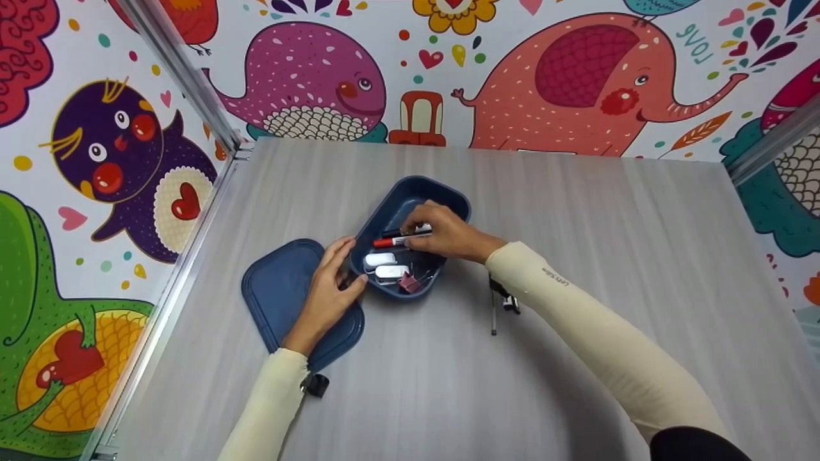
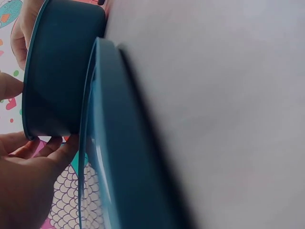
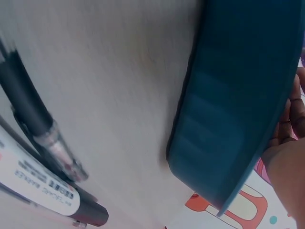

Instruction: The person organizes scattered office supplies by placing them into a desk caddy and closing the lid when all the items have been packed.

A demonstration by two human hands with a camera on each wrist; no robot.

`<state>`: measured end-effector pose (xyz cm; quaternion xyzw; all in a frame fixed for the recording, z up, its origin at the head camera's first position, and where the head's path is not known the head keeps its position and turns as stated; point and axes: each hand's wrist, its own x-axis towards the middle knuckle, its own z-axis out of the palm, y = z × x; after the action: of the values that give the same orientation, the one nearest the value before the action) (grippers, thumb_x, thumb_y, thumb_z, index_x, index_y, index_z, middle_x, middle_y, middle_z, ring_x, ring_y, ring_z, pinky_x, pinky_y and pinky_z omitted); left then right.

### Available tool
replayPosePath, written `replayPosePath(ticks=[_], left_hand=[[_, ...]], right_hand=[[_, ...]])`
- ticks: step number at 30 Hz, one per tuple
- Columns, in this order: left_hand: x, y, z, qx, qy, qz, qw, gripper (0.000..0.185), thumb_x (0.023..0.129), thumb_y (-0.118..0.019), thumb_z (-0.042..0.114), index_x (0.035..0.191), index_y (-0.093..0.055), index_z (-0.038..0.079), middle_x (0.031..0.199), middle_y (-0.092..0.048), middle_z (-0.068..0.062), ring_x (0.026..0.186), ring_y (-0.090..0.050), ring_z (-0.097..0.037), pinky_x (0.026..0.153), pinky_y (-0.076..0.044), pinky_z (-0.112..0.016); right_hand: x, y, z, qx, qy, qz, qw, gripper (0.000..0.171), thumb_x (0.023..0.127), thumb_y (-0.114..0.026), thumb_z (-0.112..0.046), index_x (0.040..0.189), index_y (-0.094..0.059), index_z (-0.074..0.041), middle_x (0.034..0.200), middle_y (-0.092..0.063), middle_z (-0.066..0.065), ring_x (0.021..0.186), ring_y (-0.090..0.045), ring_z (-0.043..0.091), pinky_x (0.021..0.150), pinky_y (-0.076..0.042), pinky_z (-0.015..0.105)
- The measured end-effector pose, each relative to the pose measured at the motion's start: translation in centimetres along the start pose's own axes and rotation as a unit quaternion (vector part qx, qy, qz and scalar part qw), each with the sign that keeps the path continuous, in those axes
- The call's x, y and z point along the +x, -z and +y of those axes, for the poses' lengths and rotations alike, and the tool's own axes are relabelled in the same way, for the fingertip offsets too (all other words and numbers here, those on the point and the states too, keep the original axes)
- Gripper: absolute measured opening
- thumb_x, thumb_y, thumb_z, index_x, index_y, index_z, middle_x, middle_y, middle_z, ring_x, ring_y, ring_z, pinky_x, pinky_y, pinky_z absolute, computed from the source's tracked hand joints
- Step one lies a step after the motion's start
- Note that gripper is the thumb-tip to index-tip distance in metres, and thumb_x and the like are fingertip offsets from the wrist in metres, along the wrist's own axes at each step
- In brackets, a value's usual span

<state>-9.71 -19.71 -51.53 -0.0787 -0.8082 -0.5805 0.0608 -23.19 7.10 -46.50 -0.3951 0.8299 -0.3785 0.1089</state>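
The fingers of the right hand (image 1: 448, 234) curl round a marker (image 1: 400, 240) with a red cap — they pinch it near its white barrel, and it lies roughly level above the open blue box (image 1: 451, 198), red end pointing toward the person's left. A second, dark-capped marker seems to sit just behind it under the same fingers, though whether the hand grips both I cannot tell. In the right wrist view only the edge of that hand (image 3: 290, 157) shows past the box's outer wall (image 3: 238, 105).

The left hand (image 1: 327, 288) rests with its fingers fairly straight against the near left rim of the box, thumb at the rim's edge; it steadies the box rather than clenching anything. The left wrist view shows those fingertips (image 2: 59, 148) touching the box wall (image 2: 62, 71) low down.

Inside the box lie two small white oblong items (image 1: 384, 266), side by side, and a small dark-red binder clip (image 1: 409, 283) at the near end.

The box's blue lid (image 1: 275, 294) lies flat on the grey table (image 1: 576, 224) just left of the box, partly under the left hand and wrist. To the right of the box, near the right forearm, a pen and a dark marker (image 1: 503, 304) lie on the table — in the right wrist view they appear close up and blurred (image 3: 43, 157).
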Motion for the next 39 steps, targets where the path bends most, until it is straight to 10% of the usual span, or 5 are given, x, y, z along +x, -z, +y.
replayPosePath(ticks=[39], left_hand=[[0.0, 0.0, 0.0, -0.01, 0.001, -0.003, 0.9999, 0.072, 0.097, -0.075, -0.003, 0.163, -0.047, -0.005, 0.171, -0.039, -0.023, 0.155, -0.041, -0.041, 0.119, -0.041, -0.062]], right_hand=[[-6.6, -1.5, 0.8, 0.046, 0.108, 0.149, 0.982, 0.025, 0.096, -0.085, -0.011, 0.12, -0.08, -0.005, 0.121, -0.077, 0.005, 0.117, -0.062, 0.028, 0.106, -0.048, 0.043]])
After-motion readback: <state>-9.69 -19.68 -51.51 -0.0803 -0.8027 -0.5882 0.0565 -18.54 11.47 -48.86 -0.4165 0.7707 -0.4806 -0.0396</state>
